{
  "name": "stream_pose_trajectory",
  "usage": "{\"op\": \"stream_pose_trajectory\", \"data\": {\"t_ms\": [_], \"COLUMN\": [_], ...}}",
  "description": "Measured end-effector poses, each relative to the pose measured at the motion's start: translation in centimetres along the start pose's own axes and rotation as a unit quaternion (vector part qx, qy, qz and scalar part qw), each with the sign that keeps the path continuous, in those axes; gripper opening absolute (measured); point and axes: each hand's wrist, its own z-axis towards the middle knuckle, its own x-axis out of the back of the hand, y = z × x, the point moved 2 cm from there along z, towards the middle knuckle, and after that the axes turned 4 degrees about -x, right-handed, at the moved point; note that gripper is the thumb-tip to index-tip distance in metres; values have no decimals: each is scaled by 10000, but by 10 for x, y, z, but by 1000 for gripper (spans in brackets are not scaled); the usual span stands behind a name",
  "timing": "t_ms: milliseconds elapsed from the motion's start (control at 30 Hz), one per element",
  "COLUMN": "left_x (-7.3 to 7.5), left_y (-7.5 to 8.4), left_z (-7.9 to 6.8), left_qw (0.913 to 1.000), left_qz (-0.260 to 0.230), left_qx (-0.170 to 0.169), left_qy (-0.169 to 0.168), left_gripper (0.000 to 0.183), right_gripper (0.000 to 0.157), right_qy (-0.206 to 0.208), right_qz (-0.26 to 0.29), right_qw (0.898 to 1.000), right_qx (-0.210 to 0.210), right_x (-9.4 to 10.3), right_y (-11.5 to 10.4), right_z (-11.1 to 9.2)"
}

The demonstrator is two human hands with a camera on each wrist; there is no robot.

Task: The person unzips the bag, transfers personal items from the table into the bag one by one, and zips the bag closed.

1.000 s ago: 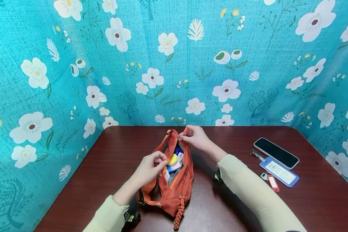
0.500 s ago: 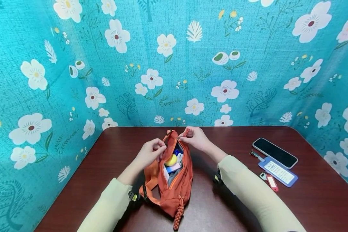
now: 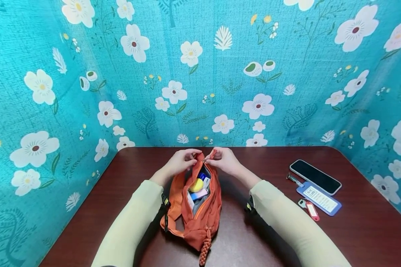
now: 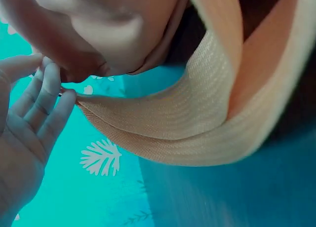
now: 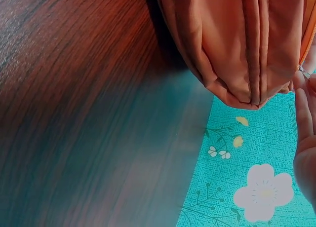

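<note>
An orange-red sling bag (image 3: 204, 224) lies on the table with its main zipper open. Inside show a yellow round item (image 3: 196, 185), a pink and blue item (image 3: 199, 194) and a blue and white item (image 3: 205, 180). My left hand (image 3: 178, 163) pinches the bag's far end, beside the opening. Close to it, my right hand (image 3: 226, 162) pinches the zipper pull (image 3: 212, 153) at the far end of the zipper. In the left wrist view, the wide strap (image 4: 163, 121) runs down from the left fingertips. The right wrist view shows the right fingers (image 5: 303, 111) at the bag's tip.
To the right on the table (image 3: 260, 163) lie a phone (image 3: 315, 177), a blue card holder (image 3: 320, 198) with a clip and a red key tag (image 3: 312, 211). A braided cord (image 3: 205, 247) hangs from the bag's near end. Flowered cloth (image 3: 200, 92) stands behind.
My left hand has let go of the left edge of the opening and moved away from me to the bag's far end. My right hand stays at the zipper pull.
</note>
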Motion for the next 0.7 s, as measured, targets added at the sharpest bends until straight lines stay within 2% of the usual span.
{"op": "stream_pose_trajectory", "data": {"t_ms": [100, 267, 433, 700], "left_x": [-2, -4, -6, -8], "left_y": [-1, 1, 2, 1], "left_z": [2, 6, 8, 9], "left_qw": [9994, 9967, 9925, 9939], "left_qz": [241, 644, 1023, 969], "left_qx": [-127, -363, -482, -433], "left_qy": [-200, -331, -468, -281], "left_gripper": [36, 38, 35, 16], "right_gripper": [8, 7, 10, 15], "right_qy": [40, 155, 263, 484], "right_qz": [-61, -19, -25, -462], "right_qw": [10000, 9999, 9996, 9978], "right_qx": [-44, -4, 64, 27], "right_x": [-1, -3, -5, -11], "right_y": [11, 34, 37, 37], "right_z": [4, 14, 16, 16]}}
